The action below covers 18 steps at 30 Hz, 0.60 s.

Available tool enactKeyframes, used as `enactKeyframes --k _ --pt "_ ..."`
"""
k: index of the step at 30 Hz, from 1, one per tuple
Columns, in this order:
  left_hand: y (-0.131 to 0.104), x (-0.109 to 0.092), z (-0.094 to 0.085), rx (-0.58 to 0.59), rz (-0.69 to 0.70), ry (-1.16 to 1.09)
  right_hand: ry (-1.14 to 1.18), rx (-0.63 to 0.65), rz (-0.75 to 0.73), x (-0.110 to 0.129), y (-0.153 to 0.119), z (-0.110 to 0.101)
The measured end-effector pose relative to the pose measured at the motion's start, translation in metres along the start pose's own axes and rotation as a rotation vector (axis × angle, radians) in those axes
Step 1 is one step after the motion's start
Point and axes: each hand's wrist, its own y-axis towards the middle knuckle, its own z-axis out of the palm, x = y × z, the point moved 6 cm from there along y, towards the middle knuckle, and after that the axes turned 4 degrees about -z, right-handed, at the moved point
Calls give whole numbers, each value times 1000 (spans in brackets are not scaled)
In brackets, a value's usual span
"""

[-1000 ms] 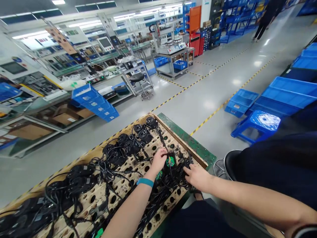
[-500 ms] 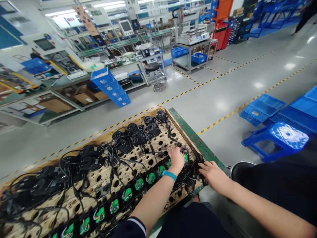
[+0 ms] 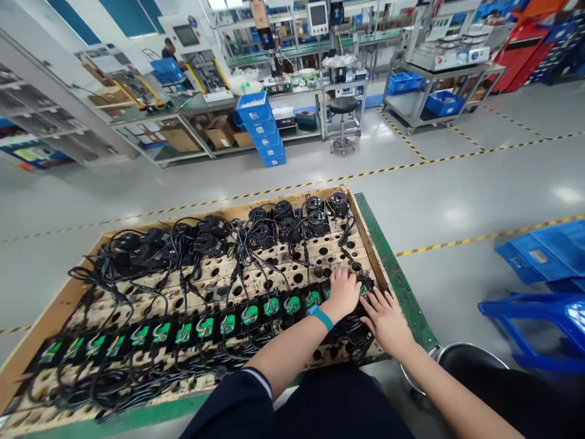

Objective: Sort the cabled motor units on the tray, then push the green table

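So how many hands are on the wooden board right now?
2. The left hand is at the right end of the row of green-faced units. The right hand lies beside it on black cables. No other person's hand shows there.

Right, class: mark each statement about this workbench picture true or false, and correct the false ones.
1. Both hands rest at the right end of the row of green-topped parts. True: left hand, right hand.
2. The wooden board has no holes. False: it is full of round holes.
3. A teal wristband sits on the left wrist. True.
4. The black stool stands on the board. False: it stands on the floor by the far benches.
5. Black cables lie tangled over the board. True.
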Motion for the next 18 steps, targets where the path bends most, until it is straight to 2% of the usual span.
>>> enactKeyframes --k 5,8,14,18 --pt "-36 36 -11 127 92 201 -49 60 22 -4 16 7" --pt "-39 49 -13 166 121 255 -131 69 62 0 21 12" --pt "-15 47 -10 147 211 260 -251 151 77 13 37 9" --pt "-24 48 -12 183 220 209 -241 211 82 17 43 6"
